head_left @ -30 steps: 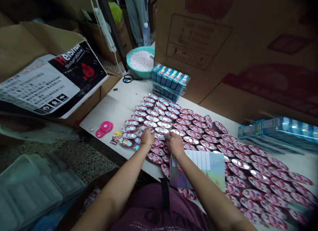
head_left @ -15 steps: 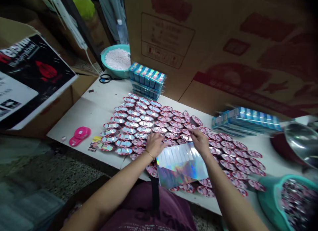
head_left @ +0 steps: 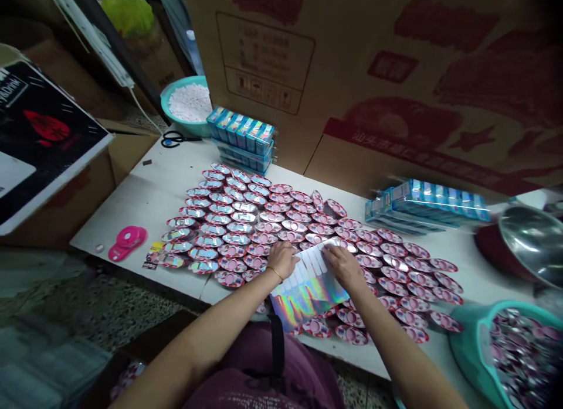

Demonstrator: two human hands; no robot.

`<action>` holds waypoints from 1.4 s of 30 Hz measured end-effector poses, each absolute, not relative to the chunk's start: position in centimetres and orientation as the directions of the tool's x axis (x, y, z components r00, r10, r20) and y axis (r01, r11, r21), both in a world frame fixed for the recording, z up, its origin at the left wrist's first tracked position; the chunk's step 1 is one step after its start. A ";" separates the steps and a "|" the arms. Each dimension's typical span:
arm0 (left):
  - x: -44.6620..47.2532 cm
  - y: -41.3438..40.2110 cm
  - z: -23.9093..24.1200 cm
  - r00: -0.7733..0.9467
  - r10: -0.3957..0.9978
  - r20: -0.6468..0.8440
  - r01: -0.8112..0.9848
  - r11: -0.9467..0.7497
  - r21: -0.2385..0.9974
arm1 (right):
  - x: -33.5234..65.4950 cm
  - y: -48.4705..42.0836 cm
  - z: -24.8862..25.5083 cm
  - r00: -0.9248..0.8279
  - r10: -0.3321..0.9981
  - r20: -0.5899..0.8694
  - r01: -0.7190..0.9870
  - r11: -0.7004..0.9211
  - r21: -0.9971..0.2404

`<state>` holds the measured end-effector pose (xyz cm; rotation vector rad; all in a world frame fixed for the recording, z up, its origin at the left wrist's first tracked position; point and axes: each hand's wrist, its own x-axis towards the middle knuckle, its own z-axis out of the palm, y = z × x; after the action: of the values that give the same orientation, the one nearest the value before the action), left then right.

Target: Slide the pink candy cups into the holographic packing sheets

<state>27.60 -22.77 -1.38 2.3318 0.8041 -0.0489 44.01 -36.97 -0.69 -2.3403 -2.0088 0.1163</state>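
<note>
Right hand (head_left: 346,268) is moving onto the holographic label sheet (head_left: 309,286), grip unclear; left hand (head_left: 282,260) is pinching its edge; sheet probably light, flexible, favouring edge holds

Rainbow-sheened silver sheet (head_left: 303,297); red-and-pink oval pieces (head_left: 294,225); turquoise basins (head_left: 466,336).

The person wears a dull purple shirt (head_left: 308,374), its front marked with dark lettering (head_left: 272,385) and small pale print (head_left: 220,397) that is too blurred to read. A flat black strap (head_left: 277,347) runs down over the cloth near the middle, plain and narrow, with straight edges. Both forearms are bare, as are the left hand (head_left: 282,259) and right hand (head_left: 345,268), and a thin gold-coloured bracelet (head_left: 275,273) circles the left wrist.
</note>
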 end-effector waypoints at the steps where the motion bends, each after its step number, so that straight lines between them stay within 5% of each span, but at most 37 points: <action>1: 27.7 -22.8 -1.5 0.804 0.544 -0.242 0.571 -0.588 0.573 | 44.0 -37.1 -0.1 0.153 0.988 -0.010 0.982 -0.153 -0.108; 6: 27.9 -22.9 -1.8 0.795 0.565 -0.218 0.576 -0.594 0.562 | 42.6 -37.1 6.3 0.206 0.978 -0.043 0.944 -0.210 -0.256; 10: 27.0 -22.4 -0.9 0.762 0.632 -0.141 0.524 -0.474 0.707 | 40.2 -35.8 11.0 0.399 0.911 -0.099 0.798 -0.399 -0.451; 14: 23.7 -21.2 0.6 0.749 0.641 -0.170 0.360 -0.178 0.916 | 37.6 -33.3 10.4 0.519 0.831 -0.199 0.545 -0.502 -0.672; 17: 20.6 -20.4 1.0 0.774 0.605 -0.186 0.320 -0.121 0.940 | 35.6 -31.6 9.4 0.535 0.819 -0.207 0.397 -0.460 -0.794; 23: 18.4 -20.7 -1.1 0.786 0.575 -0.228 0.444 -0.269 0.855 | 32.9 -30.4 15.2 0.422 0.907 0.007 0.643 -0.294 -0.708; 27: 19.6 -21.1 -1.4 0.838 0.523 -0.156 0.345 -0.287 0.893 | 33.0 -29.9 18.2 0.347 0.938 0.002 0.689 -0.254 -0.679; 29: 19.9 -21.0 -0.4 0.812 0.574 -0.105 0.281 -0.227 0.932 | 32.9 -29.3 17.4 0.363 0.929 -0.072 0.529 -0.269 -0.805; 32: 19.1 -20.4 2.4 0.750 0.649 -0.127 0.169 -0.002 0.986 | 32.1 -28.4 14.2 0.492 0.847 -0.199 0.053 -0.257 -0.965; 35: 17.4 -19.7 5.0 0.760 0.620 -0.196 0.083 0.207 0.975 | 30.5 -27.8 11.1 0.556 0.764 -0.329 -0.355 -0.139 -0.924; 42: 16.3 -19.2 5.8 0.617 0.720 -0.316 0.064 0.355 0.933 | 28.2 -26.9 9.5 0.511 0.752 -0.417 -0.579 -0.058 -0.813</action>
<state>16.29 -19.24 5.79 1.1477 0.8264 0.4932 28.23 -26.93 9.46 -1.2096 -0.1794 1.0951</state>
